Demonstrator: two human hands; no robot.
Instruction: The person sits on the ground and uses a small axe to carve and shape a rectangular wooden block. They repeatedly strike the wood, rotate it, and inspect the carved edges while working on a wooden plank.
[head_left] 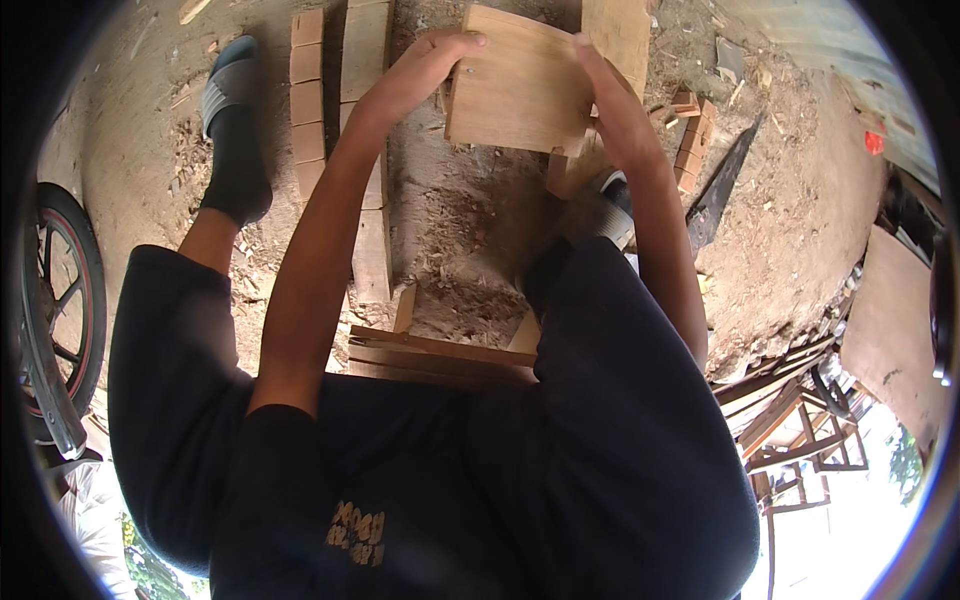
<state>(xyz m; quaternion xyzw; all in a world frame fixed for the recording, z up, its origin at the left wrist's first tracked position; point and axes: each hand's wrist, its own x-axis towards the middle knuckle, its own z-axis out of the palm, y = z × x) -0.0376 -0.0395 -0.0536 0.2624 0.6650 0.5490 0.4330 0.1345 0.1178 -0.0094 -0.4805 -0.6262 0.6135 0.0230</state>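
Observation:
A flat, pale wooden board (520,85), roughly square, is held up between my two hands over the ground. My left hand (430,65) grips its upper left corner, with the thumb lying on the face. On the opposite edge, my right hand (615,105) is closed round the board, thumb at the upper right corner and fingers mostly behind it. Behind the board, a longer wooden plank (615,40) shows at the upper right. Whether the board touches that plank I cannot tell.
Long planks (366,150) and a row of reddish wood blocks (307,100) lie left of the board. More blocks (692,150) and a handsaw (725,185) are at the right. Wood scraps litter the dirt floor. A motorbike wheel (70,300) stands at the far left.

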